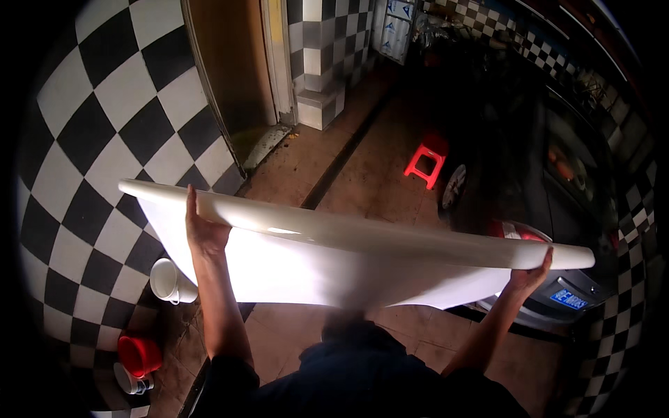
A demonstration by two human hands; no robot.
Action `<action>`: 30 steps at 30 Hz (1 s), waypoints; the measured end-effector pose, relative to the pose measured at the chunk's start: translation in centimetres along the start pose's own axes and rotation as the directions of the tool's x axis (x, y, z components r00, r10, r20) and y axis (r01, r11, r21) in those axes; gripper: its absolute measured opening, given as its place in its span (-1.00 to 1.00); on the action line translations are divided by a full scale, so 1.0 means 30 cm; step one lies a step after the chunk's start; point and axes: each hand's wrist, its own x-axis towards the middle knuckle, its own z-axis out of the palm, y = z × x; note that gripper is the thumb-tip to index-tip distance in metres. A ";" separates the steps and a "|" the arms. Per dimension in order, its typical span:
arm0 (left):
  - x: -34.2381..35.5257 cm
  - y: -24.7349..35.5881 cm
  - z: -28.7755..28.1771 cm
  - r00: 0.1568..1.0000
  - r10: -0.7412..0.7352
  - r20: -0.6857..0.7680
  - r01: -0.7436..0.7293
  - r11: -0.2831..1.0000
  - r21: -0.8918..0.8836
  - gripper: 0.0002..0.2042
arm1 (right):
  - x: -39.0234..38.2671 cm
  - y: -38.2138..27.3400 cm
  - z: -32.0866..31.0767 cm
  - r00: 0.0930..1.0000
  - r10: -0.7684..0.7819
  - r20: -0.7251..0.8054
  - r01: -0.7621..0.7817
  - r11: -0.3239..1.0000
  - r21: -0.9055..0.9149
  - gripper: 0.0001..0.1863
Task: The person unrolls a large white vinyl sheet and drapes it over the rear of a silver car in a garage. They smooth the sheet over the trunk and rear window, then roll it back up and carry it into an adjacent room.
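A long, glossy white roll [334, 233] spans the view in front of me, tilted slightly down toward the right. From it hangs a wide white sheet [279, 268], bright on the left and shaded in the middle; its exact material I cannot make out. My left hand [208, 233] grips the roll near its left end, thumb up along the near face. Close to the right end, my right hand [531, 277] holds it from below with a finger raised against its face. Most fingers of both hands are hidden behind the roll and sheet.
A dark car [557, 202] stands at the right, its rear near the roll. Beyond the roll is a red plastic stool [426, 161]. A white bucket [167, 282] and a red bucket [139, 355] sit by the checkered wall [90, 174] at left. A doorway [230, 76] lies farther off.
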 end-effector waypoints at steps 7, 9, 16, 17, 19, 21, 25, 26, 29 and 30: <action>0.469 -0.208 0.148 0.979 0.130 -0.159 -0.113 0.987 0.114 -0.40 | 0.176 0.135 0.091 0.980 0.151 -0.128 -0.132 0.980 0.146 -0.59; 0.601 -0.243 0.168 0.996 0.088 -0.019 -0.086 0.992 0.091 -0.44 | 0.222 0.199 0.091 0.983 0.149 -0.110 -0.137 0.984 0.115 -0.55; 0.917 -0.385 0.459 0.982 -0.143 -0.125 0.150 0.987 0.054 -0.47 | 0.434 0.431 0.147 0.967 -0.157 -0.202 0.160 0.987 -0.004 -0.58; 0.950 -0.409 0.500 0.966 -0.190 -0.177 0.200 0.979 0.039 -0.47 | 0.456 0.465 0.171 0.968 -0.163 -0.192 0.169 0.986 0.015 -0.60; 1.137 -0.458 0.462 0.986 -0.154 -0.057 0.158 0.983 0.090 -0.50 | 0.503 0.540 0.221 0.971 -0.172 -0.169 0.183 0.981 0.057 -0.63; 1.329 -0.508 0.425 0.988 -0.150 0.028 0.147 0.985 0.085 -0.53 | 0.551 0.613 0.264 0.980 -0.101 -0.170 0.112 0.992 0.056 -0.65; 1.558 -0.611 0.474 0.989 -0.146 0.002 0.145 0.988 0.049 -0.63 | 0.625 0.780 0.362 0.972 0.077 -0.222 -0.054 0.993 0.109 -0.61; 1.630 -0.638 0.485 0.993 -0.119 0.008 0.119 0.992 0.041 -0.62 | 0.642 0.838 0.405 0.955 0.011 -0.298 0.004 0.999 0.049 -0.59; 1.877 -0.685 0.481 0.983 -0.092 0.156 0.096 0.995 -0.015 -0.61 | 0.763 1.024 0.427 0.970 -0.123 -0.209 0.111 0.992 -0.067 -0.55; 1.963 -0.683 0.482 0.971 -0.083 0.226 0.093 0.995 -0.036 -0.61 | 0.798 1.096 0.442 0.973 -0.133 -0.190 0.122 0.990 -0.070 -0.57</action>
